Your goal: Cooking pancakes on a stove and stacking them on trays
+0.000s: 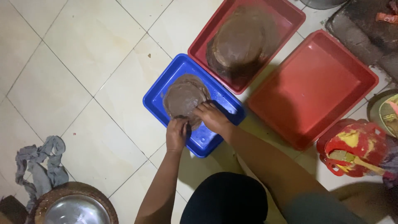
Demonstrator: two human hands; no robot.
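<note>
Your left hand point(176, 135) and right hand point(213, 118) pinch the near edge of the brown flat round point(184, 97), fingers curled narrow over it, inside the blue tray point(159, 101).

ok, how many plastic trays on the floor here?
3. A blue tray under both hands, holding a brown stack; a red tray above it with a bigger brown pile; an empty red tray to the right. None looks hidden.
</note>
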